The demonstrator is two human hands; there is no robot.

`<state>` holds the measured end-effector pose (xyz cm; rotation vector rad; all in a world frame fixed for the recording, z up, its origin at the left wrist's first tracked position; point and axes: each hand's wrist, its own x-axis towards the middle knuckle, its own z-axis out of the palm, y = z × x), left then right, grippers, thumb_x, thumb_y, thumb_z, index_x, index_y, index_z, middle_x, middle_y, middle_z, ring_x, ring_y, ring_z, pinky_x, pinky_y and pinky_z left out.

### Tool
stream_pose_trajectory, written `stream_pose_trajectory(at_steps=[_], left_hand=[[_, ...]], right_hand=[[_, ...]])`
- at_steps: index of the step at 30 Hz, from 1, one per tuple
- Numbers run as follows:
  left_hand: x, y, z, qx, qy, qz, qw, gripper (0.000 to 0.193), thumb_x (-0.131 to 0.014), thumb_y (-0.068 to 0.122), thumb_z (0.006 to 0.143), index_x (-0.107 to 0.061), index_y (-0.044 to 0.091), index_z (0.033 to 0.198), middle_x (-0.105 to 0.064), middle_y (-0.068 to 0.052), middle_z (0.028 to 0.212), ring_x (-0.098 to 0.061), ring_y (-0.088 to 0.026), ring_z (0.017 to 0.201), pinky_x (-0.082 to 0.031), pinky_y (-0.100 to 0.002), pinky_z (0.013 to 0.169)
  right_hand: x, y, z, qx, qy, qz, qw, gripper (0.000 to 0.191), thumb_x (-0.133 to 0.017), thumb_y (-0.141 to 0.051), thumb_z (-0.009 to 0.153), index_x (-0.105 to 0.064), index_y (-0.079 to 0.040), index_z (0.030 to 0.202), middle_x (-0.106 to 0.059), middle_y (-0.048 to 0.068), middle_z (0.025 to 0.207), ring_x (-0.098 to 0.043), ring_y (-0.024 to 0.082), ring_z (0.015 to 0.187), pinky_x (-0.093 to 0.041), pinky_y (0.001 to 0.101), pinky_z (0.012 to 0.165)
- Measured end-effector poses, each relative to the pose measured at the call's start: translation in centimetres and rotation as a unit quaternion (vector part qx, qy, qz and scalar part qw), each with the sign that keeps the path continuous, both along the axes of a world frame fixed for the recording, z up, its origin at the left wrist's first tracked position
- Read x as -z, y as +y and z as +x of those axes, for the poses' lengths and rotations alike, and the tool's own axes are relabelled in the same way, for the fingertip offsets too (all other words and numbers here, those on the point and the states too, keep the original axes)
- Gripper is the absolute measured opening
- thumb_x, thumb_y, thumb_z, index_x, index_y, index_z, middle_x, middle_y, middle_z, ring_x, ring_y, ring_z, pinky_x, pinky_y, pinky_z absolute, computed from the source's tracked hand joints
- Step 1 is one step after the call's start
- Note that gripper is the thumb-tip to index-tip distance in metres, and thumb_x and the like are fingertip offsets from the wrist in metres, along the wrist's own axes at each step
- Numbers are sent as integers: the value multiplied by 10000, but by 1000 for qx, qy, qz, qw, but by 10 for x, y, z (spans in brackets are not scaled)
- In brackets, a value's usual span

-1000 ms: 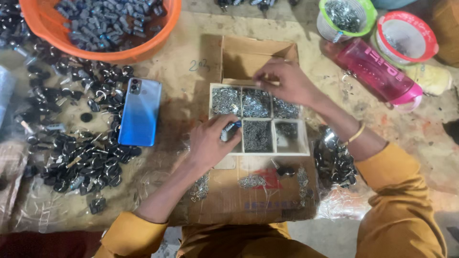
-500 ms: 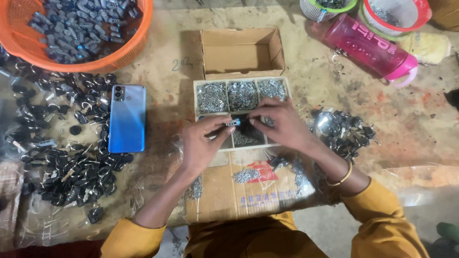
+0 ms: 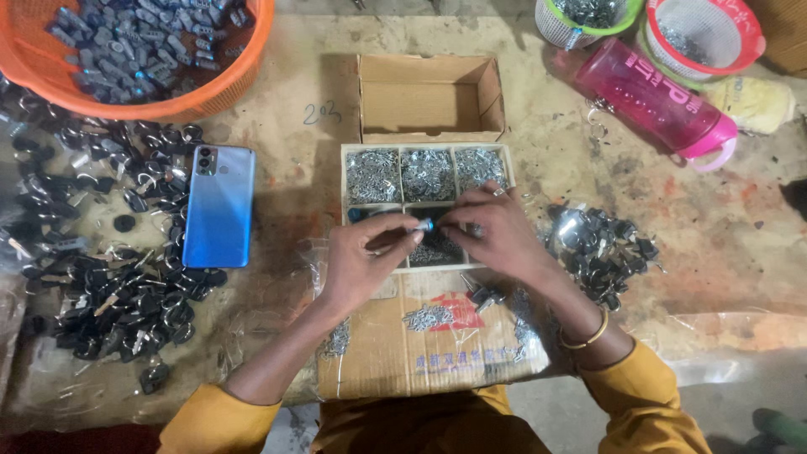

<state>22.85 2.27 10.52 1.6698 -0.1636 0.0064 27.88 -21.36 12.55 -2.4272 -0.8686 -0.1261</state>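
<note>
Both hands meet over the compartmented tray of small silver screws (image 3: 427, 174): left hand (image 3: 363, 261) fingers pinch a small blue-tipped black part (image 3: 418, 225), right hand (image 3: 496, 231) fingers grip its end; best kept low over the tray.

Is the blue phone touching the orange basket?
Apart. The head view shows the blue phone lying flat on the table with a strip of bare surface and scattered black parts between its top edge and the orange basket.
</note>
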Motion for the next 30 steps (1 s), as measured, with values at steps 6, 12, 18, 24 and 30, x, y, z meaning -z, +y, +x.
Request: stream_pose_trajectory(at_steps=[6,12,18,24,30], left_hand=[[1,3,0,-2,-37,-26,999,287,-790,39,869,-735,45,1151,-775,-111,1114,-770,-168,1009,-644,-282,922],[-2,4,-3,-22,30,22,999,258,-806,59,856,-773,53,1111,-813,-95,1022,-796,-164,887,-657,-294,789],[3,4,-3,-5,-35,-18,999,254,-795,39,864,-754,19,1114,-797,-108,1070,-794,-164,958,-668,-292,878],[8,5,-3,0,-15,-17,1000,220,-818,24,846,-754,-6,1054,-808,-119,1038,-793,-172,972,-648,-280,899],[13,9,-2,13,-27,-15,999,228,-825,32,836,-759,0,1052,-802,-119,1040,-794,-172,951,-655,-280,895]], right_hand=[[0,5,2,6,19,9,1000,116,-810,-213,824,-795,-163,927,-715,-24,935,-608,183,895,-413,378,836],[2,11,1,25,18,-21,999,101,-838,-164,806,-805,-134,897,-723,11,869,-620,197,845,-424,398,806],[15,19,-7,44,215,276,936,181,-709,5,938,-773,-83,1082,-695,26,1105,-646,129,992,-543,288,834],[22,27,-22,7,419,429,800,180,-642,61,986,-759,14,1115,-658,88,1184,-624,154,1014,-539,295,870],[19,31,-22,18,426,428,797,180,-628,46,979,-749,23,1109,-667,83,1182,-635,162,1086,-540,295,955]])
